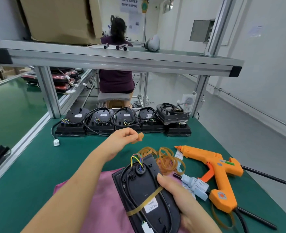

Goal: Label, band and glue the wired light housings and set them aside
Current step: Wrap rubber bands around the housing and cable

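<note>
My right hand [181, 199] grips a black light housing [144, 187] at its right edge, over a pink cloth [105, 199]. One rubber band [145, 202] crosses the housing beside a white label [151, 206]. Coloured wires [136, 159] stick out of its top end, and a black cable loops round its back. Raised above the table, my left hand [123, 137] pinches a bunched rubber band [138, 137] between its fingertips. A heap of loose rubber bands [165, 158] lies just beyond the housing.
An orange glue gun [218, 172] lies on the green table [38, 165] at the right, beside label strips [196, 185]. Several wired housings [122, 121] stand in a row at the back, one stacked. An aluminium frame shelf [115, 59] spans overhead. A person sits beyond with their back turned.
</note>
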